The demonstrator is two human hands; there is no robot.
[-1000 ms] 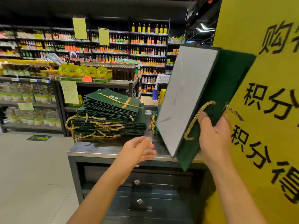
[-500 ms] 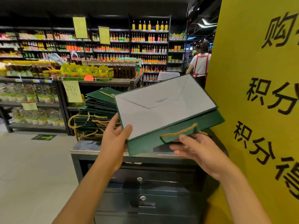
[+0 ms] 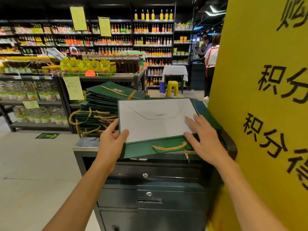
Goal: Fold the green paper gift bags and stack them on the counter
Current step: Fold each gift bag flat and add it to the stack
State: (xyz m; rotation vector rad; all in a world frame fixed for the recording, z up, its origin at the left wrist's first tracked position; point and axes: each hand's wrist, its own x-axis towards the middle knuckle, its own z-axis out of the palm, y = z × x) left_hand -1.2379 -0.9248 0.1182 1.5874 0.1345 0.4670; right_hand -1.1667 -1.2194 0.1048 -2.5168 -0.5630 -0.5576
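I've lowered the green bag (image 3: pixel 155 125) flat beside the stack (image 3: pixel 100 107), probably touching down; left hand (image 3: pixel 111 144) pinches its edge, right hand (image 3: pixel 203 139) presses open-fingered, folding nearly done

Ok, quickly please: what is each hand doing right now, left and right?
Left hand: pinches the left edge of the green gift bag, thumb on top.
Right hand: open, fingers straight, pressing flat on the same bag.

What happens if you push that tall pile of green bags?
The pile probably slides apart rather than tipping whole, since its loose flat bags sit fanned unevenly. Its dangling rope handles might snag. So many bags likely feel heavy.
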